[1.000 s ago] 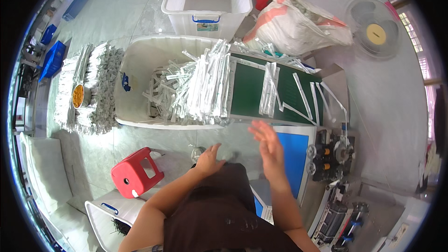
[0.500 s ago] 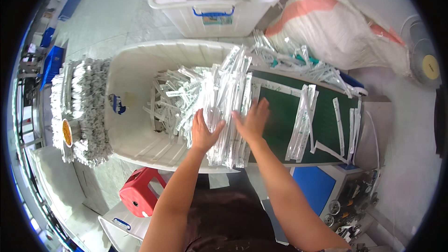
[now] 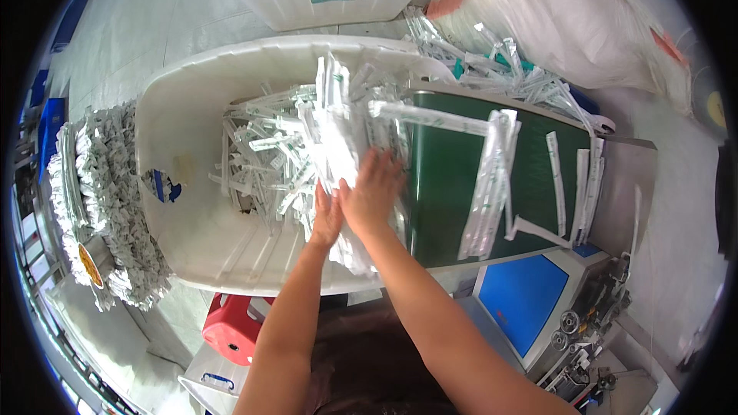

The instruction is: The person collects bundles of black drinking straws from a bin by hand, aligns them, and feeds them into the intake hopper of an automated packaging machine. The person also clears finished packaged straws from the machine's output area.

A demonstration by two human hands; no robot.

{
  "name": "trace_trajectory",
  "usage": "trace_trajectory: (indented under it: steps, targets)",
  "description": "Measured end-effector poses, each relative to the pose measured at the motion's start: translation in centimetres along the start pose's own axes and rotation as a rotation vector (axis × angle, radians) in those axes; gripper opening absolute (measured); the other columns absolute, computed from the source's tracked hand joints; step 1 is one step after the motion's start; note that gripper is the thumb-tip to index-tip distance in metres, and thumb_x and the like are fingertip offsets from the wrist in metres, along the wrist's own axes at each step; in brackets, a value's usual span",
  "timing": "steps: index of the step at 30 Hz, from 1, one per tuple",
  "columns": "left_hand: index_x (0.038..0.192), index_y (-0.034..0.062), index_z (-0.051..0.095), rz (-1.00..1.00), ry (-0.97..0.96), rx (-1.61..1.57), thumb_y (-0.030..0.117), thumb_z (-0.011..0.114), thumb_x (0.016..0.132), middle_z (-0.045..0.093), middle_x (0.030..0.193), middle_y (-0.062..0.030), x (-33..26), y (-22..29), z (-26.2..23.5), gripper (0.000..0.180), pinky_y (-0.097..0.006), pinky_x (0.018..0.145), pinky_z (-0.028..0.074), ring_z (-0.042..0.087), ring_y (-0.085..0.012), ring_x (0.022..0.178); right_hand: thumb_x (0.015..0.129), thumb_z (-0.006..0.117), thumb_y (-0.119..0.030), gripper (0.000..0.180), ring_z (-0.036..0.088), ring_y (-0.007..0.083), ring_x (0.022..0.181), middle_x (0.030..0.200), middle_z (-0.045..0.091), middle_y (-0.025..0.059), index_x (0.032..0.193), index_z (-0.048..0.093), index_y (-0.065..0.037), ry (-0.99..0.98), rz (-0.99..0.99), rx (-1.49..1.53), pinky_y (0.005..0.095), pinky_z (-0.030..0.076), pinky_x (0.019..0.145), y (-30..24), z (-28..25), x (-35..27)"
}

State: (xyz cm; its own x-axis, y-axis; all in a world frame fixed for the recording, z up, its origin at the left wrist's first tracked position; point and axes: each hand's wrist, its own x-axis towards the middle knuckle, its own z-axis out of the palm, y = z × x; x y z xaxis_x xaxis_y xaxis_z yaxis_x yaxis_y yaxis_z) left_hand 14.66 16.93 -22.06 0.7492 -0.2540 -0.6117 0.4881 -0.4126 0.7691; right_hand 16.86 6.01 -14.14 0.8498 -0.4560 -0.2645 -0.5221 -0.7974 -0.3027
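I saw the left hand [image 3: 328,219], thumb apart, and right hand [image 3: 375,190], fingers spread, flank packets [image 3: 338,138], apparently bracing them.

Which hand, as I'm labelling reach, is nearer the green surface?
Right. The right hand is against the packets, just left of the green surface; the left hand is farther left.

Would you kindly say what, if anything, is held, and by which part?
Left hand and right hand touch the white packets near their middle; gripping cannot be told.
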Motion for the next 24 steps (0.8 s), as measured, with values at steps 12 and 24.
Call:
trace_trajectory:
  steps: [12,24]
  targets:
    - [0.134,0.0139,-0.02,-0.538,0.138,0.364,0.034,0.052,0.082,-0.022,0.135,-0.0309,7.0,3.6,8.3,0.091,-0.07,0.085,0.025,-0.003,-0.0577,0.122,0.089,0.036,-0.042,0.054,0.048,0.0307,0.103,0.125,0.042,0.0159,0.125,0.036,-0.002,-0.344,0.382,1.123,0.0393,0.038,0.088,6.8,10.2,1.6]
    - [0.128,0.0056,0.034,-0.181,-0.292,0.669,0.026,0.049,0.079,0.03,0.132,-0.0235,6.6,1.6,4.3,0.055,-0.048,0.097,0.028,0.04,-0.0396,0.113,0.082,0.054,-0.025,0.067,0.024,0.0386,0.123,0.133,0.023,0.027,0.13,0.02,0.007,0.019,0.28,0.26,0.0416,0.014,0.105,6.1,11.0,-2.8]
